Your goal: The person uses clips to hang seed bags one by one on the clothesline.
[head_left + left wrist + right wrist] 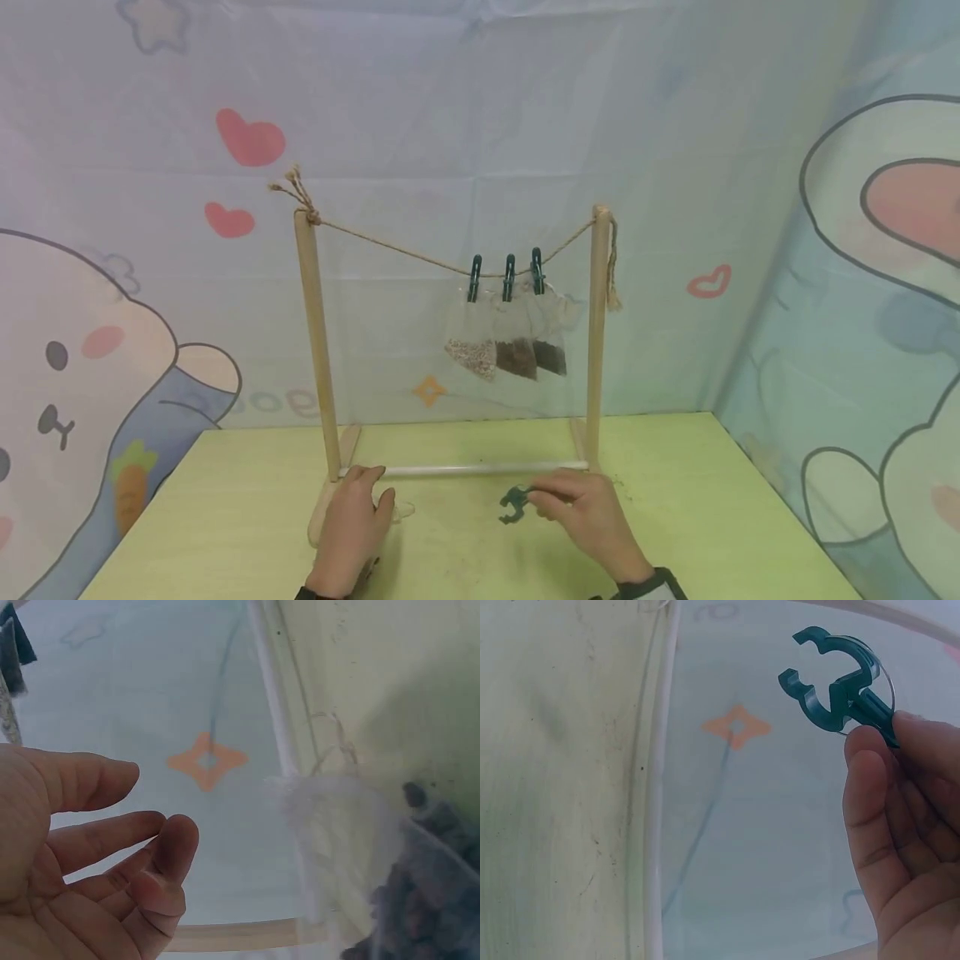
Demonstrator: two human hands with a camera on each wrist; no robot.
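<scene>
My right hand (588, 512) pinches the handles of a green plastic clip (847, 694) between thumb and fingers. The clip's curved jaws stand apart with nothing between them. Over the left foot of the wooden stand, my left hand (350, 525) has its fingers loosely bent, with a gap between thumb and fingertips in the left wrist view. Beside it there lies a clear plastic bag (341, 840) with dark lumpy contents, largely hidden under the hand in the head view. Three filled clear bags (472, 354) hang side by side from a rope (390, 246), held by green clips (508, 279).
The rope sags between two wooden posts (317, 342), tied at the top of each. A white rod (480, 469) joins the posts low down, close over the pale yellow table (690, 500). Behind stands a printed cloth backdrop (420, 100).
</scene>
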